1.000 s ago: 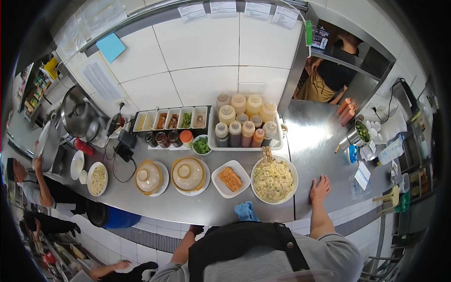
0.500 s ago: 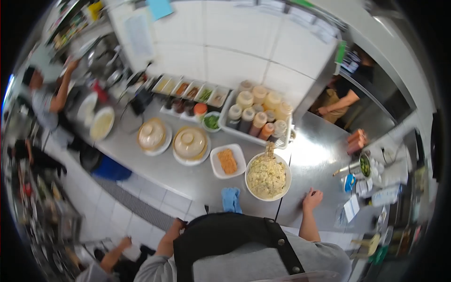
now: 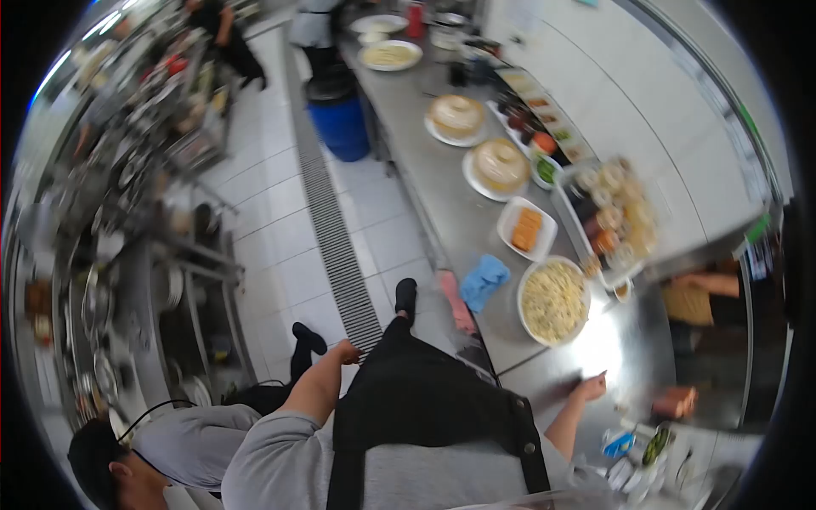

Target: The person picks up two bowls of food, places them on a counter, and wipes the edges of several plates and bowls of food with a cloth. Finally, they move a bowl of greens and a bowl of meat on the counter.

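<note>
My right hand point(image 3: 591, 388) is over the steel counter point(image 3: 544, 374), fingers loosely bent, one sticking out, with nothing visible in it. The nearest thing to it is a large white bowl point(image 3: 554, 303) of pale yellow chopped food. My left hand point(image 3: 347, 352) hangs over the tiled floor beside my black apron; its fingers are small and blurred, and no object shows in it. A square white dish point(image 3: 546, 240) with an orange-brown fried piece sits past the bowl. A crumpled blue cloth point(image 3: 484, 281) lies at the counter edge, near a pink cloth point(image 3: 456, 301).
Two covered dishes point(image 3: 456, 117) stand farther along the counter, with a tray of sauce bottles point(image 3: 608, 221) by the wall. A blue bin point(image 3: 337, 119) is on the floor. At lower left is a person in a black cap point(image 3: 93, 459); other people stand farther off.
The view has swung left, showing more floor and the opposite shelves. My left hand has moved away from my apron's side, out over the floor. My right hand remains over the counter.
</note>
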### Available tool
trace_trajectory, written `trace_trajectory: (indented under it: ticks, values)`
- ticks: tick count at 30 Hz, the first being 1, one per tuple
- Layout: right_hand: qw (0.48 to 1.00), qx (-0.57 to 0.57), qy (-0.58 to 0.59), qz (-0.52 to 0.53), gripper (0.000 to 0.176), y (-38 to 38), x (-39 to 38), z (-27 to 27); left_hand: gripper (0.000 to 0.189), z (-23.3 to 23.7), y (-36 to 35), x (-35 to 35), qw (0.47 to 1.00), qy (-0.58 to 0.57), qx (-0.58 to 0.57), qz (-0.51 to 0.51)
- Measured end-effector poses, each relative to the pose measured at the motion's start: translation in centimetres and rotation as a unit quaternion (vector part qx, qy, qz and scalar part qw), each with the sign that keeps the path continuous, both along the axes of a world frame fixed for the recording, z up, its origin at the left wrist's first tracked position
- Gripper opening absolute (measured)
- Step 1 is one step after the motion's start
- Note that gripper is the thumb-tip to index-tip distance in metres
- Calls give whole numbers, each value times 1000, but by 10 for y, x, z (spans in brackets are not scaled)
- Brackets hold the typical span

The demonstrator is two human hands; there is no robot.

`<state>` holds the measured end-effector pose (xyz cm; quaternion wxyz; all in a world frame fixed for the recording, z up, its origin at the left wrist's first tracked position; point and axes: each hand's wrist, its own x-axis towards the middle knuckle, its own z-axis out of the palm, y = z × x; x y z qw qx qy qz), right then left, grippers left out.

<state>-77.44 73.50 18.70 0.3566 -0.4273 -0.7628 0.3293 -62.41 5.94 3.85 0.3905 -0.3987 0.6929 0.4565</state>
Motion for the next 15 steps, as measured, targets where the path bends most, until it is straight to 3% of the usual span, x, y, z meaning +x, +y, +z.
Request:
trace_trajectory:
  ticks: [1,3,4,5,6,7,8,9,11,12,13,14,15]
  values:
    - [997,-19,58,55,55,5,-16,-4,31,12,6,15,999,16,29,23]
    - [979,-67,99,166,53,-69,-43,60,27,24,10,38,999,16,-44,14]
    - [966,-23,93,239,52,-91,-56,68,21,-3,-1,57,952,131,-97,-258]
    - [948,25,89,306,50,-113,-67,75,19,-28,-11,72,963,103,-117,-218]
    - [912,10,190,362,41,-154,-76,79,18,-48,-16,83,971,77,-133,-181]
    - [855,33,153,495,28,-164,-79,78,17,-58,-14,90,977,52,-144,-145]
    - [840,48,112,528,19,-188,-84,73,38,-31,-8,91,987,7,-140,-78]
    - [795,55,159,583,18,-224,-82,81,37,-30,-3,94,985,21,-149,-79]
    - [717,80,143,678,23,-280,-76,92,36,-45,6,108,981,47,-171,-83]
    - [685,78,132,712,24,-304,-73,85,37,-81,6,121,977,85,-172,-94]
    - [664,95,119,732,27,-326,-65,83,40,-41,14,124,962,153,-141,-177]
    - [643,111,106,750,29,-350,-56,82,42,-46,20,131,991,111,-73,-17]
    - [622,84,94,773,29,-370,-47,73,39,-38,28,141,989,104,-109,0]
